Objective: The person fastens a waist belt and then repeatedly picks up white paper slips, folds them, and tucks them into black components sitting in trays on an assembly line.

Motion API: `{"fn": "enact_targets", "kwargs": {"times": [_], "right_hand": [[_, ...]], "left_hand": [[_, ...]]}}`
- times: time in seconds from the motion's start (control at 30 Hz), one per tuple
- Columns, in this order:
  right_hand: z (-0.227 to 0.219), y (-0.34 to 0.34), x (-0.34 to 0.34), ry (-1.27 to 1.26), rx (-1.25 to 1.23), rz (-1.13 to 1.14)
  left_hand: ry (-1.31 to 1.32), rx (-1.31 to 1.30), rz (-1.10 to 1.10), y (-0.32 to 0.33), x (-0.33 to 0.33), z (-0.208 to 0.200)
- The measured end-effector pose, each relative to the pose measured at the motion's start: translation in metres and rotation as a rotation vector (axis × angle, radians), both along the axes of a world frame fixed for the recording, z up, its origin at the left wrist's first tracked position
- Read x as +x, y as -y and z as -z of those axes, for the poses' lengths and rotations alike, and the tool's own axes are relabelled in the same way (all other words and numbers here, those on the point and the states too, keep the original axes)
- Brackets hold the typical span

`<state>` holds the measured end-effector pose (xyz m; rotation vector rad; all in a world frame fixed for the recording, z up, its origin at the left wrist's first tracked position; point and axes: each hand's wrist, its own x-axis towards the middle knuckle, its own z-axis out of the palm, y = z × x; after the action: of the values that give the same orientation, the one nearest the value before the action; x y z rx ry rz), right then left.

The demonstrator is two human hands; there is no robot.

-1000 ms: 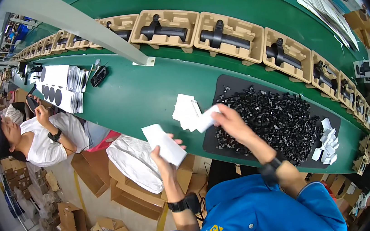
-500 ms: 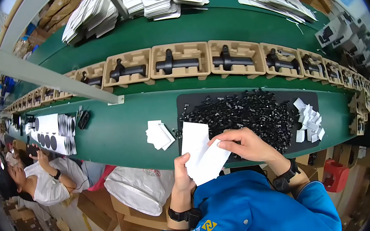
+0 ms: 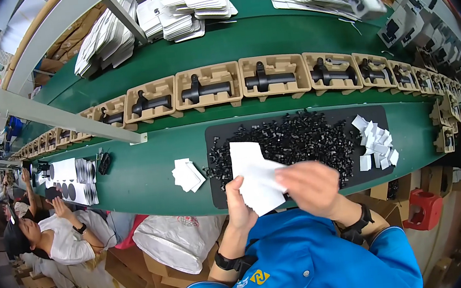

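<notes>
My left hand (image 3: 240,206) grips a small sheaf of white paper (image 3: 251,167) along its near left side, thumb on top. My right hand (image 3: 310,187), blurred by motion, has its fingers closed at the right edge of a paper in that sheaf, which bends up toward them. Both hands are above the near edge of a black mat (image 3: 378,118). On the mat, just beyond the papers, spreads a heap of small black parts (image 3: 304,141); their exact kind is too small to tell.
Loose folded white slips (image 3: 377,141) lie at the mat's right end. Left of the mat is a small pile of white cards (image 3: 188,175). Beyond runs a row of brown moulded trays (image 3: 211,98) holding black tubular devices. A co-worker (image 3: 61,231) sits at the left, near a grey post (image 3: 56,112).
My right hand has shifted slightly right and blurred, pulling at the paper. The view has shifted a little, and the trays now appear farther left.
</notes>
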<state>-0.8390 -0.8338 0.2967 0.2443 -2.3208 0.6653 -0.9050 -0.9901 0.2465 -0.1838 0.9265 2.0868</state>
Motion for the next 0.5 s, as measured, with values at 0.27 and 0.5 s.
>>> {"fn": "enact_targets", "kwargs": {"times": [0.27,0.5], "right_hand": [[0.021,0.015,0.012,0.074,0.057,-0.071],[0.034,-0.001,0.001,0.267,-0.293,-0.006]], "left_hand": [[-0.013,0.108,0.011,-0.017,-0.001,-0.016],[0.267,0.255,0.097,-0.018,-0.011,0.003]]}}
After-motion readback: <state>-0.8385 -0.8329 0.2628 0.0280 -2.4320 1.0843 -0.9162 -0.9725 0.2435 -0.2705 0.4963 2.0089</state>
